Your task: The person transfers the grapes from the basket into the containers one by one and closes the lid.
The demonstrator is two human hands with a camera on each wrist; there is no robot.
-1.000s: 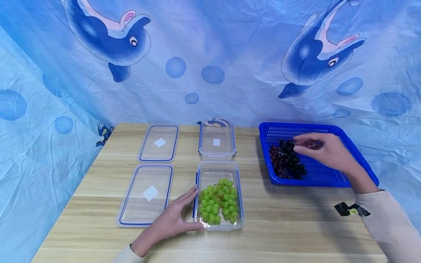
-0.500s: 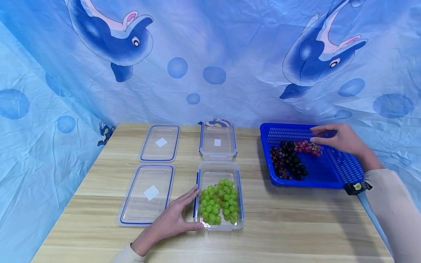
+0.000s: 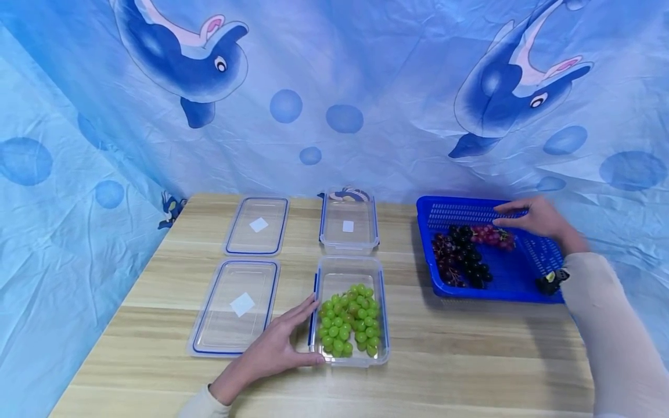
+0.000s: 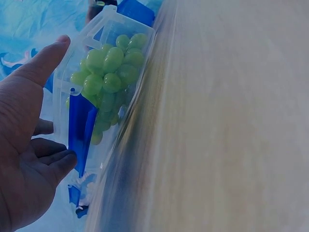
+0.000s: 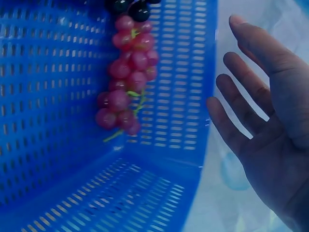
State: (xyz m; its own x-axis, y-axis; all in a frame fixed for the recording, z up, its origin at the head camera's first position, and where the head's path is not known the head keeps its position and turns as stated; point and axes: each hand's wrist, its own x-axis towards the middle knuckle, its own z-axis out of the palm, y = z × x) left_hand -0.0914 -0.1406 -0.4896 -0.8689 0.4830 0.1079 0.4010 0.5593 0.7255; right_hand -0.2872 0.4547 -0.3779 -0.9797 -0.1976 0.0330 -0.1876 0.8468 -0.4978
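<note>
My left hand (image 3: 277,348) lies along the left side of a clear container (image 3: 385,313), its thumb at the front corner and fingertips at the blue side clip (image 4: 82,133). Inside that container are green grapes (image 3: 347,322), bunched towards the front. Over the back right of a blue basket (image 3: 522,284), my right hand (image 3: 538,217) hovers with nothing in its fingers. In the right wrist view, its relaxed fingers appear beyond the basket's rim. Red grapes (image 5: 128,77) lie in the basket, beside black grapes (image 3: 470,261) and dark purple grapes (image 3: 446,258).
Behind the grape-filled container stands a second clear container (image 3: 349,209). Two clear lids with blue seals, a rear lid (image 3: 269,217) and a front lid (image 3: 230,325), lie to the left on the wooden table (image 3: 418,371). A blue dolphin-print curtain (image 3: 387,69) hangs behind.
My right hand has shifted right and away from the dark grapes, uncovering the red grapes, and its forearm has since swung slightly inward. The left hand stays against the container.
</note>
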